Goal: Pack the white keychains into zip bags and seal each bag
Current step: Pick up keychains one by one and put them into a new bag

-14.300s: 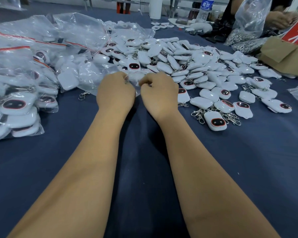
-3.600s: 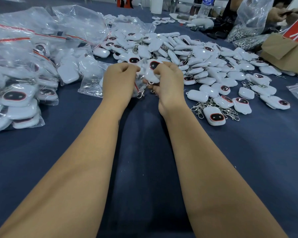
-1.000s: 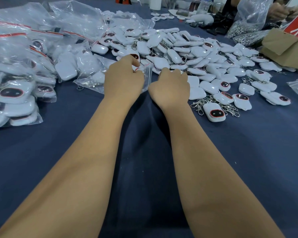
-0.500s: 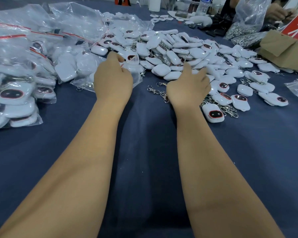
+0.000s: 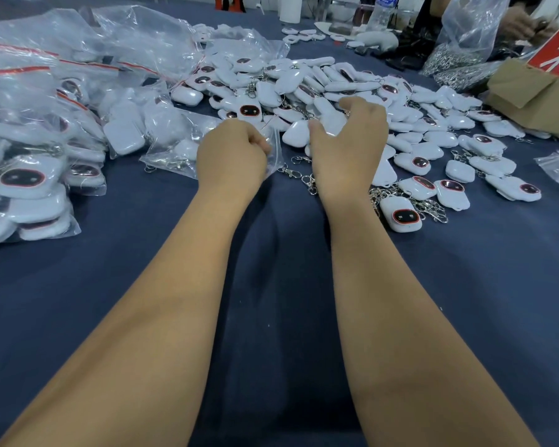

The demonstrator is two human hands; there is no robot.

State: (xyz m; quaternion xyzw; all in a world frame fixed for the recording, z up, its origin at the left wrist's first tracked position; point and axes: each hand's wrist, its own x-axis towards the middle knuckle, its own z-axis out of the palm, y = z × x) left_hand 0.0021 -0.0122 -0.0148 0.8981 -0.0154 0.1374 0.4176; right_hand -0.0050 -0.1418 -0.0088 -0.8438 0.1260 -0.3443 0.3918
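Fingers of the left hand (image 5: 231, 156) curl round the edge of a clear plastic zip bag (image 5: 273, 146) on the dark blue tabletop (image 5: 110, 269). Right hand (image 5: 347, 146) arches loosely over the heap of white rounded plastic keychains (image 5: 320, 88), its thumb beside one; whether it grasps any I cannot tell.

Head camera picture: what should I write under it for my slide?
Left hand grips a zip bag while right hand reaches over loose keychains.
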